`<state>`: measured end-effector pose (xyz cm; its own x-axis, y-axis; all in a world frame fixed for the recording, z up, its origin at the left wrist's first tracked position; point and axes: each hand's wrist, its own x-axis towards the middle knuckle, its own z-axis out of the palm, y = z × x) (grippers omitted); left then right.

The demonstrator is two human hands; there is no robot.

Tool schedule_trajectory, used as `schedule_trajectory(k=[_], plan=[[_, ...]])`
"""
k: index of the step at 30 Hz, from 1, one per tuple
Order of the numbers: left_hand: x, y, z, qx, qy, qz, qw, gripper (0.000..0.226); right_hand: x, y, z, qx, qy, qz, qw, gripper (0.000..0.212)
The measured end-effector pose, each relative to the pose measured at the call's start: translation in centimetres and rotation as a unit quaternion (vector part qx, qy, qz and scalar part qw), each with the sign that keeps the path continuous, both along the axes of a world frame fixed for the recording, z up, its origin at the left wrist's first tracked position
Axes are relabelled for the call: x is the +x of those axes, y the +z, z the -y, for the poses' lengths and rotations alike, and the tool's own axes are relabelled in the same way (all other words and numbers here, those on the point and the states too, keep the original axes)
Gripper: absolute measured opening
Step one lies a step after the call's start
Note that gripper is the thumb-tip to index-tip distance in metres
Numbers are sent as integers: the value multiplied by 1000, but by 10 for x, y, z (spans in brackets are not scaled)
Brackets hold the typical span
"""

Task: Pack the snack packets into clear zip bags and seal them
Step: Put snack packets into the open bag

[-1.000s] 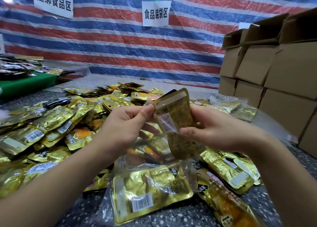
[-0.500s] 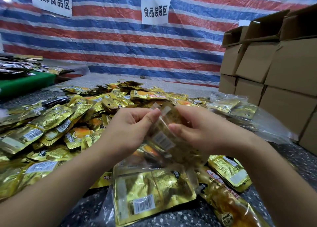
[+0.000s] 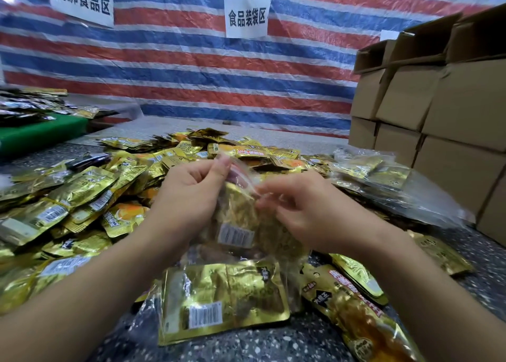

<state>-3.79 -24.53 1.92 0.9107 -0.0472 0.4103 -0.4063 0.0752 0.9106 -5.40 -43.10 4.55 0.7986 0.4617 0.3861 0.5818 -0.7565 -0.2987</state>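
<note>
Both of your hands are pinching the zip bag's top edge, mid-frame.
Your left hand (image 3: 191,194) and right hand (image 3: 306,211) are holding the zip bag (image 3: 246,224) with a packet (image 3: 241,214) inside; uneven pinching is risking a half-closed seal.

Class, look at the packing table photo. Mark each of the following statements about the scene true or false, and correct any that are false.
1. Both hands hold a clear zip bag by its top edge. True: the left hand and right hand pinch it there.
2. The clear zip bag is empty. False: a gold snack packet shows inside it.
3. Cardboard boxes are stacked at the right. True.
4. The backdrop is plain white. False: it is striped red, blue and white.
5. Loose gold packets are piled at the left. True.
</note>
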Motion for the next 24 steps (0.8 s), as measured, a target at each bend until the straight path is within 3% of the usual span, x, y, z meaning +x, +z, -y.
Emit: schedule_trajectory(k=[2,5,7,11,15,19,21,24], plan=[[0,1,-1,-24,-2,-10,1000,40,2,-2,-2,11,5,56,998,15],[5,5,-4,-103,-6,-46,994,42,10,-2,3,107,-19,143,984,21],[8,7,-7,-135,-1,-65,989,43,14,-2,9,179,-55,98,977,24],[13,9,-12,-193,4,-87,977,37,16,-5,13,279,-37,-130,951,13],[19,7,-13,-150,18,-102,983,39,15,-6,5,402,-17,-117,908,13],[7,4,-10,-44,-42,-160,985,68,15,-8,-6,509,-36,-129,850,17],[5,2,-9,-22,-32,-169,985,60,14,-10,-8,522,-45,-137,841,22],[9,1,-9,-36,-2,-156,987,44,12,-14,-13,489,-18,-171,855,31]])
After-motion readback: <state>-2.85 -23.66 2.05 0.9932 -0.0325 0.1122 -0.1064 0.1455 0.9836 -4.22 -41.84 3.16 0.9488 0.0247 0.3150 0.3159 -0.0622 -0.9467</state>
